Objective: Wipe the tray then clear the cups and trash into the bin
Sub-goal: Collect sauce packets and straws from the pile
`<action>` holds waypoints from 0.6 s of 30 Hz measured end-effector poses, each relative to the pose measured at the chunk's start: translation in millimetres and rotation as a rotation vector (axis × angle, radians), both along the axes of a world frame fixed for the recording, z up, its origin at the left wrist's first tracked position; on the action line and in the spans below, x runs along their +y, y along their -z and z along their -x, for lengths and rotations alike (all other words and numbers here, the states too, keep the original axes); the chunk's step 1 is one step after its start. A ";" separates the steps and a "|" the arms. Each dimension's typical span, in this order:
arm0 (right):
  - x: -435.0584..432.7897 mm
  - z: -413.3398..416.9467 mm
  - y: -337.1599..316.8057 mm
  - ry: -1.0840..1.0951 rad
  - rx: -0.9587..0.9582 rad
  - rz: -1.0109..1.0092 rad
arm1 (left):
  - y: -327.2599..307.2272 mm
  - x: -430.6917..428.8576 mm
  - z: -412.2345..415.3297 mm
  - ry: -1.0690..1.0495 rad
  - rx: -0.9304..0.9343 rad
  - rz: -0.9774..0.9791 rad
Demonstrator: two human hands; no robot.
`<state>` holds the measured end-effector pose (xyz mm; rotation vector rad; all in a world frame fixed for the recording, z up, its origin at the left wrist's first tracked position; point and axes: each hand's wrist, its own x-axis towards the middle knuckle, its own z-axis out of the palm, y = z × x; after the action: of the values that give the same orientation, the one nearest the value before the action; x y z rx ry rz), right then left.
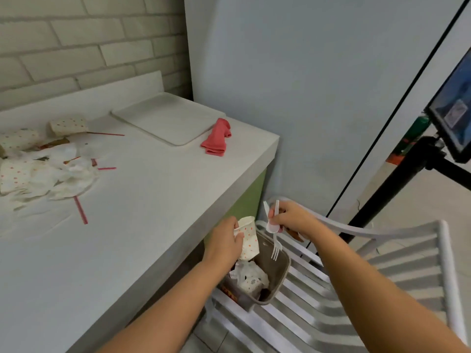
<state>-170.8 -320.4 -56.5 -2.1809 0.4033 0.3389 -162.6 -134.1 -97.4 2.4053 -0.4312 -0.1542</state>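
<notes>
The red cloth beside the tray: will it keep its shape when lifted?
Probably not. The red cloth lies in soft folds beside the tray, so it likely droops. It looks thin, so probably light. It seems unlikely to roll or slide.

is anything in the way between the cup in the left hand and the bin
Nothing visible. The left hand holds the dotted cup right above the bin, whose opening is uncovered with trash already inside. The right hand holds plastic cutlery beside it, not across the drop.

A white slatted chair (382, 271) stands beside a black tripod (397, 184) holding a screen (456, 118).
</notes>
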 end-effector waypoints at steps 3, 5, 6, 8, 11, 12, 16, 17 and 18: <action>-4.4 3.9 30.6 0.053 -0.007 -0.051 | 21.2 -6.9 -2.4 0.007 0.049 -0.056; -7.4 2.9 48.4 0.089 0.004 -0.077 | 32.9 -8.9 -2.4 0.006 0.096 -0.103; -8.0 2.4 55.9 0.105 0.010 -0.086 | 36.6 -8.5 -1.8 0.007 0.123 -0.124; -7.6 2.0 68.4 0.124 0.022 -0.089 | 41.1 -7.4 -1.3 0.009 0.170 -0.153; -4.5 1.1 84.7 0.134 0.062 -0.126 | 41.2 -3.6 -4.4 -0.019 0.179 -0.171; -2.9 0.4 89.5 0.128 0.082 -0.137 | 40.3 -1.4 -5.9 -0.033 0.174 -0.168; 7.5 -5.6 102.2 0.039 0.170 -0.126 | 36.2 8.9 -8.6 -0.084 0.160 -0.147; 11.9 -7.1 103.4 0.008 0.187 -0.123 | 35.5 11.6 -8.4 -0.096 0.154 -0.144; 16.8 -8.7 105.8 -0.017 0.204 -0.122 | 35.3 14.5 -8.1 -0.109 0.149 -0.140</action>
<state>-162.1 -303.6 -162.3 -2.0385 0.4650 0.5836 -154.5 -119.6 -132.7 2.5261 -0.2270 -0.3226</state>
